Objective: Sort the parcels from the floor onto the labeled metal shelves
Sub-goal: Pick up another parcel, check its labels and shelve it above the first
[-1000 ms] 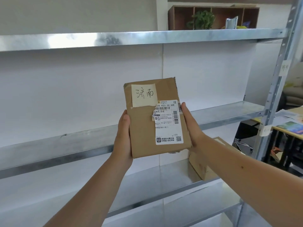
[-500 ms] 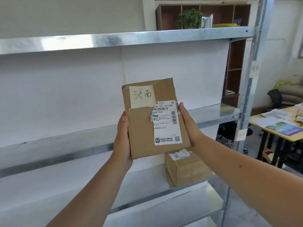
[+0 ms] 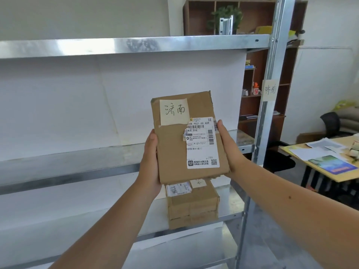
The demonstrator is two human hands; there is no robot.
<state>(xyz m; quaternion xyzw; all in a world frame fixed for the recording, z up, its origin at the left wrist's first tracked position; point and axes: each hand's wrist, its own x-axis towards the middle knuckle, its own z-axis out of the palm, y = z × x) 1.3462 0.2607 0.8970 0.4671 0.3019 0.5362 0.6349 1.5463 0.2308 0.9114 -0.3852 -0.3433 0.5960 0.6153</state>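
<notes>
Holding a flat brown parcel [image 3: 186, 138] upright before the metal shelves, the left hand [image 3: 150, 162] and right hand [image 3: 228, 147] press flat against its two long edges. Its yellow note [image 3: 174, 111] seems to carry the same handwritten characters as the tag [image 3: 270, 89] on the right-hand shelf post [image 3: 266, 117]. So the step looks like matching labels; next the parcel would go onto the bare middle shelf [image 3: 68, 167] beside that tag. On the lower shelf [image 3: 230, 206], another box [image 3: 193, 207] already sits.
</notes>
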